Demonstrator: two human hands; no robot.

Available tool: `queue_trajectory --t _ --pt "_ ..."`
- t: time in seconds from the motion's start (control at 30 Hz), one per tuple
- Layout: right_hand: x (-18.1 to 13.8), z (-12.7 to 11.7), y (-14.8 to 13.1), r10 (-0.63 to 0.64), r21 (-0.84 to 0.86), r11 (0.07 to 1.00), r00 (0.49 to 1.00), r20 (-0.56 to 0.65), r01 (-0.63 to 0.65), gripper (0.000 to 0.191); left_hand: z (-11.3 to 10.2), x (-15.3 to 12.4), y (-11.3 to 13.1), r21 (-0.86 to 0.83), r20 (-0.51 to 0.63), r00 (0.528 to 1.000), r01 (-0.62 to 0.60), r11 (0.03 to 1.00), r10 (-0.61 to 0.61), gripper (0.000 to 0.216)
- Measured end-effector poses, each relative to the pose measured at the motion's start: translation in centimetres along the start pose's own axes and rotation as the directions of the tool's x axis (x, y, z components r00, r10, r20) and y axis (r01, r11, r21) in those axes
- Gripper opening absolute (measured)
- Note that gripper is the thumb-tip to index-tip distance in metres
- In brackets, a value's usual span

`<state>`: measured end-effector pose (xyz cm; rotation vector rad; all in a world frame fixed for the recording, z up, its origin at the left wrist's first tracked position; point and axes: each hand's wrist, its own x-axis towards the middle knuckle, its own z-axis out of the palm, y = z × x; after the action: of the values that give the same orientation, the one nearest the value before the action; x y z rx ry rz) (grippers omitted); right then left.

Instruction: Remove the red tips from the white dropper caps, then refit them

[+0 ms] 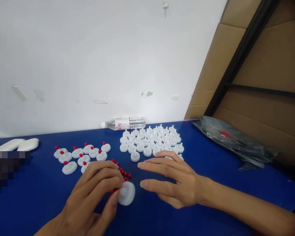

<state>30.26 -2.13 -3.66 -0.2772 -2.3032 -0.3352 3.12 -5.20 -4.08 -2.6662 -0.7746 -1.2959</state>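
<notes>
My left hand (93,193) pinches a white nozzle cap (127,194) between thumb and fingers, its round base turned to the right. Fingers hide most of its spout, with red showing beside them. To the right hovers my right hand (169,177), open, its fingers stretched toward the left hand and holding nothing. Several small red tips (125,173) lie loose behind the left fingertips. White nozzle caps without red tips (151,146) stand spout-up in a dense group behind my right hand. At the left, several nozzle caps fitted with red tips (70,167) are spread out.
A clear plastic bottle (124,123) lies on its side against the white wall (100,59). Grey plastic bags (231,141) rest on the blue table (39,203) at the right, by cardboard (265,108). White rounded objects (28,144) sit at the far left.
</notes>
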Motion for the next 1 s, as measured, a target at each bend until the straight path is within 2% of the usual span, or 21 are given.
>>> queue_trajectory --t 0.17,0.27,0.4,0.6,0.77,1.0 --pt "1.2 -1.2 0.9 -0.028 -0.088 0.996 0.996 -0.088 0.020 0.026 -0.4 0.0 -0.5 0.034 -0.026 0.996 0.084 0.996 -0.083 0.017" --pt "2.0 -1.6 1.6 -0.060 -0.146 0.988 0.991 -0.121 0.042 0.025 -1.0 0.3 -1.1 0.109 -0.043 0.996 0.087 0.990 -0.082 0.017" --pt "2.0 -1.7 2.4 -0.038 -0.146 0.989 0.987 -0.155 0.015 0.025 -1.5 0.4 -1.9 0.170 -0.035 0.999 0.046 0.984 -0.041 0.019" --pt "1.4 -0.9 1.8 -0.048 -0.112 0.993 0.995 -0.086 0.038 0.022 -0.9 -0.1 -2.5 0.177 0.011 0.998 0.063 0.982 -0.066 0.023" --pt "1.5 -0.8 1.3 -0.060 -0.131 0.990 0.994 -0.095 0.047 0.021 -0.6 -0.4 -2.2 0.142 0.013 0.997 0.075 0.987 -0.078 0.024" --pt "0.7 -0.8 2.5 0.008 -0.130 0.991 0.997 -0.074 -0.017 0.024 -0.8 -0.1 -2.0 0.106 -0.047 0.995 0.093 0.990 -0.088 0.017"
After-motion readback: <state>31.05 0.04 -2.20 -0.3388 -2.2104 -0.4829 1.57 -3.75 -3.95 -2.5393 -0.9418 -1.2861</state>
